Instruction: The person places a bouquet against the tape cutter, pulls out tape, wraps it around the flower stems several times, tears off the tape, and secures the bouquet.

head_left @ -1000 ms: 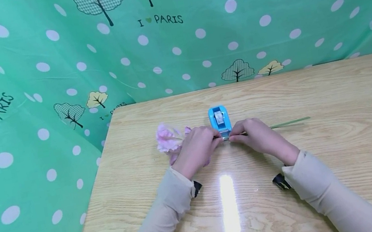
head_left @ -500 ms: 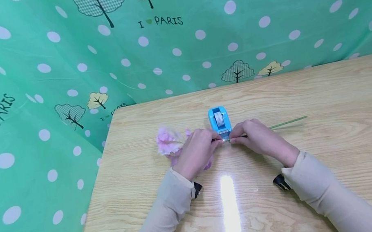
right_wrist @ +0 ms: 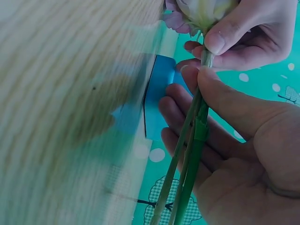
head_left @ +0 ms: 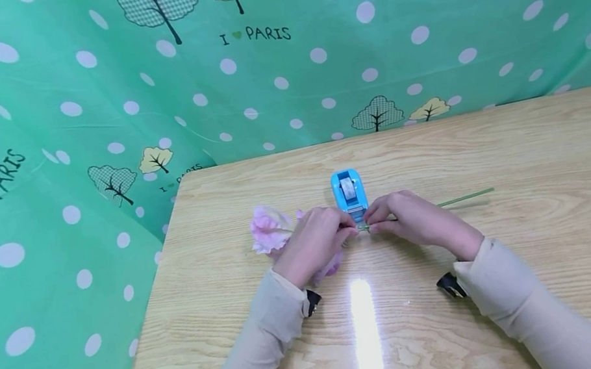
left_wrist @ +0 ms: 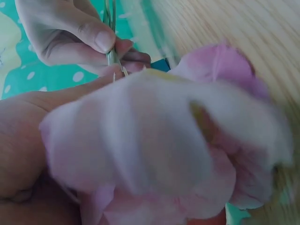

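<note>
left arm: long beige knit sleeve (head_left: 264, 342), lower centre-left | right arm: matching long beige knit sleeve (head_left: 531, 308), lower right | wrists: small black camera mount (head_left: 313, 301) under left cuff, another black camera mount (head_left: 449, 287) under right cuff | hands bare

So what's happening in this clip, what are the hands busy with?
A person sits at a wooden table, holding artificial pink flowers by their green stems. The left hand pinches the stems close under the blooms, and the right hand pinches them right beside it, thumb on top. Both hands meet just in front of a blue tape dispenser. The stem ends stick out to the right over the table.
</note>
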`<act>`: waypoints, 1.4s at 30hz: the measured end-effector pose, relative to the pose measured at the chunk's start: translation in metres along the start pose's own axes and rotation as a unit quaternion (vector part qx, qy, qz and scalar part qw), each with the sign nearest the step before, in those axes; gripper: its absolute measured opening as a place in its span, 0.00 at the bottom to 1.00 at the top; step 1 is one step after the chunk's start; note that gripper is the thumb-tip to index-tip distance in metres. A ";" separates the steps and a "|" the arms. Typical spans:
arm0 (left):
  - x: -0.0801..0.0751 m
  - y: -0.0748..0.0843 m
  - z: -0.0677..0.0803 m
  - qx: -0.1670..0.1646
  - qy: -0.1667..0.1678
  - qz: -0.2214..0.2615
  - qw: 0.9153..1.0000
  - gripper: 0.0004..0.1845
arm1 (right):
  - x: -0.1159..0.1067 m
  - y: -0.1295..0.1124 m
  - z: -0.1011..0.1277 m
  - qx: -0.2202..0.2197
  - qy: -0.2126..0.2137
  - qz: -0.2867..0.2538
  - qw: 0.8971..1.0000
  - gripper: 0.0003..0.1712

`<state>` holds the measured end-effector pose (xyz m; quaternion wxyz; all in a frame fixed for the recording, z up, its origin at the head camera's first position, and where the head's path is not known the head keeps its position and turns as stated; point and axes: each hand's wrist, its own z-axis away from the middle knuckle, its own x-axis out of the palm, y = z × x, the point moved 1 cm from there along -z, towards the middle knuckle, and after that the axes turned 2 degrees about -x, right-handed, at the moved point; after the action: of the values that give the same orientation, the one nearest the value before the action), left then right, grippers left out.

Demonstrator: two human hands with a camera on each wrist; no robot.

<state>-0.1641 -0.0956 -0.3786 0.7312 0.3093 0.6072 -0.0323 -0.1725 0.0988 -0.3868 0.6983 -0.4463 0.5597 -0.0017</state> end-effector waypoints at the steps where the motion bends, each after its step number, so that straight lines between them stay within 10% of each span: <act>1: 0.000 -0.001 0.000 -0.002 0.000 0.001 1.000 0.08 | 0.000 0.000 0.000 -0.001 0.000 0.000 1.000 0.08; 14: 0.002 -0.004 0.000 -0.003 -0.027 -0.030 0.999 0.16 | 0.001 -0.002 -0.003 -0.001 0.011 0.009 1.000 0.08; 42: 0.000 0.005 0.001 0.003 0.037 -0.112 0.993 0.11 | 0.002 -0.001 -0.003 0.071 -0.006 -0.011 0.997 0.12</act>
<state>-0.1609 -0.0922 -0.3766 0.6990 0.2426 0.6645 -0.1049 -0.1737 0.0956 -0.3881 0.7312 -0.4018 0.5493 -0.0462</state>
